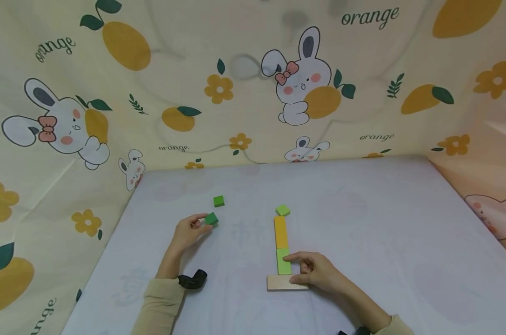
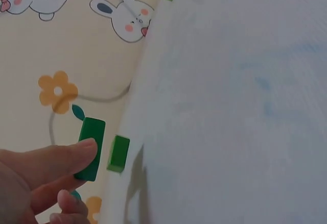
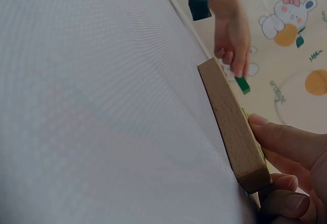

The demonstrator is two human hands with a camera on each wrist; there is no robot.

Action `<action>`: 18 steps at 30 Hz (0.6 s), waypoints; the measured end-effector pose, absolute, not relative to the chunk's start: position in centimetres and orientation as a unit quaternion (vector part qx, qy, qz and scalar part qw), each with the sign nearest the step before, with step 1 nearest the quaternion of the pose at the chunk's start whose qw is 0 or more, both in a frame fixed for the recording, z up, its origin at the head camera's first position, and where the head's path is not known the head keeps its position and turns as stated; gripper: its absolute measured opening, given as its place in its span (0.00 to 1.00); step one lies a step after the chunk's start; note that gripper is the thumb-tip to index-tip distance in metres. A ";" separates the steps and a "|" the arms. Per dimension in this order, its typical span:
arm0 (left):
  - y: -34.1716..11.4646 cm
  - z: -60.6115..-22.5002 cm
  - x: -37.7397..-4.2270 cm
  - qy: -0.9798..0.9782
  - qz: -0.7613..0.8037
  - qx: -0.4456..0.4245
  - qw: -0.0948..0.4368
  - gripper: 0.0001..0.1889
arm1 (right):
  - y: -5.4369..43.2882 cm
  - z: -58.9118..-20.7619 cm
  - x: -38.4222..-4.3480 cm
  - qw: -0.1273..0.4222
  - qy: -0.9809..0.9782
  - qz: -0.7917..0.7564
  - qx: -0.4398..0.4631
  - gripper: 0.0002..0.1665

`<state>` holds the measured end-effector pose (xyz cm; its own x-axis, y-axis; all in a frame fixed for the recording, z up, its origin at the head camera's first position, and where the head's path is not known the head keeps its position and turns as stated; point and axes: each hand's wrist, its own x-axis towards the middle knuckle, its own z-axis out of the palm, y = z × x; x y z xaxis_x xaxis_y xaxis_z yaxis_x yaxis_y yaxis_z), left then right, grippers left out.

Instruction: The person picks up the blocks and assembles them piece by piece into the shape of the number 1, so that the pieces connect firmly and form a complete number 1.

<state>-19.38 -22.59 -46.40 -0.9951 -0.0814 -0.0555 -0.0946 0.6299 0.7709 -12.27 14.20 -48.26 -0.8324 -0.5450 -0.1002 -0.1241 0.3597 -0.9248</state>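
Note:
My left hand (image 1: 190, 231) pinches a dark green block (image 2: 93, 132) between thumb and fingers. A second, brighter green block (image 1: 218, 201) rests on the table just beyond it. My right hand (image 1: 320, 271) reaches in from the right over a row of blocks. Its index fingertip touches a light green block (image 1: 283, 267), and the thumb rests on a pale wooden plank (image 1: 278, 283) lying crosswise at the near end. A yellow block (image 1: 280, 231) follows the light green one, with a small light green block (image 1: 283, 210) turned at an angle at the far end.
A white-covered table (image 1: 378, 223) lies under the blocks. Behind it and at the sides hangs a cloth (image 1: 244, 28) printed with rabbits, oranges and flowers. A black band with a device (image 1: 193, 280) is on the left wrist.

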 end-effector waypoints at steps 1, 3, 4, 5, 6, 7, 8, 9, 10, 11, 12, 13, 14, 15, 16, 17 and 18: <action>-22.4 -46.4 -19.5 0.903 0.427 -0.046 0.005 0.21 | 14.2 -48.3 -12.3 0.199 0.800 -0.525 -0.210 0.30; -22.1 -46.3 -19.6 0.903 0.429 -0.041 0.001 0.21 | 14.2 -48.3 -12.2 0.197 0.801 -0.524 -0.210 0.30; -22.0 -46.3 -19.6 0.903 0.429 -0.038 -0.001 0.21 | 14.2 -48.2 -12.2 0.197 0.802 -0.524 -0.210 0.30; -21.8 -46.2 -19.7 0.902 0.431 -0.035 -0.001 0.21 | 14.2 -48.2 -12.2 0.197 0.802 -0.524 -0.210 0.29; -21.7 -46.1 -19.7 0.901 0.432 -0.032 -0.002 0.22 | 14.2 -48.2 -12.2 0.196 0.803 -0.522 -0.210 0.29; -21.5 -46.1 -19.8 0.901 0.432 -0.030 -0.002 0.22 | 14.2 -48.2 -12.2 0.196 0.804 -0.521 -0.211 0.29; -21.3 -46.0 -19.8 0.900 0.435 -0.028 -0.001 0.22 | 14.2 -48.3 -12.3 0.197 0.804 -0.520 -0.210 0.29; -21.2 -46.0 -19.9 0.899 0.437 -0.027 -0.001 0.22 | 14.2 -48.3 -12.3 0.197 0.805 -0.519 -0.210 0.29; -21.0 -45.9 -20.0 0.898 0.439 -0.023 0.000 0.22 | 14.2 -48.3 -12.3 0.197 0.805 -0.519 -0.209 0.29; -20.8 -45.8 -20.0 0.898 0.440 -0.020 -0.001 0.22 | 14.2 -48.3 -12.3 0.197 0.806 -0.518 -0.209 0.29; -20.6 -45.8 -20.1 0.897 0.441 -0.018 -0.002 0.21 | 14.2 -48.3 -12.3 0.196 0.806 -0.517 -0.209 0.29; -20.4 -45.7 -20.1 0.897 0.442 -0.016 -0.003 0.22 | 14.2 -48.3 -12.3 0.197 0.806 -0.518 -0.209 0.29; -20.1 -45.6 -20.1 0.896 0.445 -0.015 -0.003 0.22 | 14.2 -48.3 -12.3 0.197 0.806 -0.518 -0.209 0.29; -19.9 -45.5 -20.2 0.895 0.446 -0.013 -0.005 0.22 | 14.2 -48.2 -12.3 0.197 0.805 -0.519 -0.209 0.29; -19.7 -45.5 -20.2 0.894 0.447 -0.011 -0.008 0.21 | 14.2 -48.2 -12.3 0.197 0.805 -0.520 -0.209 0.29; -19.6 -45.5 -20.2 0.894 0.449 -0.011 -0.008 0.21 | 14.2 -48.2 -12.3 0.197 0.804 -0.520 -0.210 0.29; -19.4 -45.5 -20.3 0.893 0.450 -0.011 -0.008 0.22 | 14.2 -48.2 -12.3 0.197 0.803 -0.522 -0.211 0.29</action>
